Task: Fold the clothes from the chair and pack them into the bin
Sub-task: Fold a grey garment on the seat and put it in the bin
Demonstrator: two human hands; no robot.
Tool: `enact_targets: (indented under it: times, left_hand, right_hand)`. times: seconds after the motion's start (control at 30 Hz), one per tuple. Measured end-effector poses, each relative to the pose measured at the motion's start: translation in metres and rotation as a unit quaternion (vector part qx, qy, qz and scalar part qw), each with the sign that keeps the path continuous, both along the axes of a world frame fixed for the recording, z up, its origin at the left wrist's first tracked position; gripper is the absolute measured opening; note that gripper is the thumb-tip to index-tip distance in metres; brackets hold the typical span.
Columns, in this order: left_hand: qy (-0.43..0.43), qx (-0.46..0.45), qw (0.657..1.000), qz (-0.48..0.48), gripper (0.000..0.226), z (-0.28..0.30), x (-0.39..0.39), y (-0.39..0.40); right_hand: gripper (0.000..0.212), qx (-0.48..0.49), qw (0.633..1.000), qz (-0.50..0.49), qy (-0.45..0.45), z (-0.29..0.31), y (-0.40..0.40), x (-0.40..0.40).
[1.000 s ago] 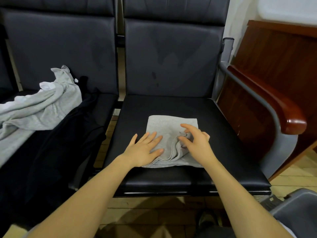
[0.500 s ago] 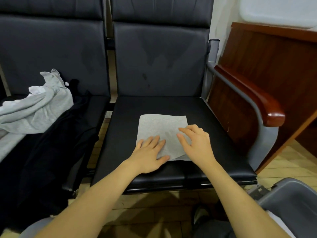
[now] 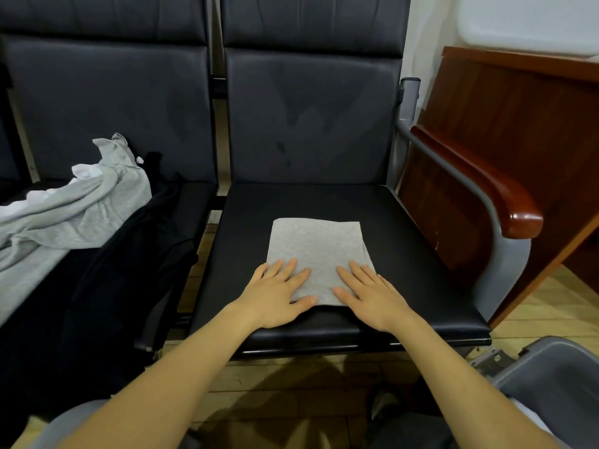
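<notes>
A grey garment folded into a flat rectangle (image 3: 317, 247) lies on the black seat of the right chair (image 3: 421, 254). My left hand (image 3: 278, 296) presses flat on its near left corner, fingers straight. My right hand (image 3: 369, 293) presses flat on its near right corner in the same way. A loose grey garment (image 3: 74, 215) and a black garment (image 3: 97, 303) are heaped on the left chair. The grey bin (image 3: 551, 377) shows at the bottom right corner, beside my right forearm.
The right chair has a wooden armrest (image 3: 486, 186) on a grey metal frame. A brown wooden desk panel (image 3: 518, 124) stands behind it. A wooden floor (image 3: 291, 377) runs under the chairs. A small white item (image 3: 86, 171) peeks from the heap.
The bunched near edge of the grey garment has been smoothed into a flat rectangle. Both hands slid back to the near corners and now lie flat.
</notes>
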State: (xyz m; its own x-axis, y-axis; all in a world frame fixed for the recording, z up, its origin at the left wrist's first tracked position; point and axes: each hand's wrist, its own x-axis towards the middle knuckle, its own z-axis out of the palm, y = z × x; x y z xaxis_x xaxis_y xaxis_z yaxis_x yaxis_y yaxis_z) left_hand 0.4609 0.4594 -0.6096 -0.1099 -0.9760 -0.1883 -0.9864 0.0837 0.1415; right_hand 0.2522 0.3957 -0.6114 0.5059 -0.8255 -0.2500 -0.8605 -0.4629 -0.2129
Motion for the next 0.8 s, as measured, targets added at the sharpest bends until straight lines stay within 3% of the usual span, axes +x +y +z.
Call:
enact_targets:
  times: [0.23,0.4,0.57,0.8]
  left_hand:
    - [0.077,-0.13,0.988,0.001,0.06,0.008,0.002,0.006]
    - [0.1,-0.163,0.974,0.123,0.053,0.001,0.002,-0.009]
    - [0.122,-0.129,0.958,0.224,0.05,-0.003,0.002,-0.03]
    - [0.152,-0.14,0.941,0.269,0.045,-0.011,0.004,-0.049]
  right_hand:
    - [0.046,-0.143,0.989,0.01,-0.044,0.011,0.014,0.002]
    - [0.037,-0.142,0.978,-0.075,-0.132,0.014,-0.004,0.0]
    - [0.046,-0.064,0.974,-0.179,-0.122,0.003,-0.028,0.007]
    - [0.055,-0.023,0.975,-0.168,-0.146,0.007,-0.046,0.02]
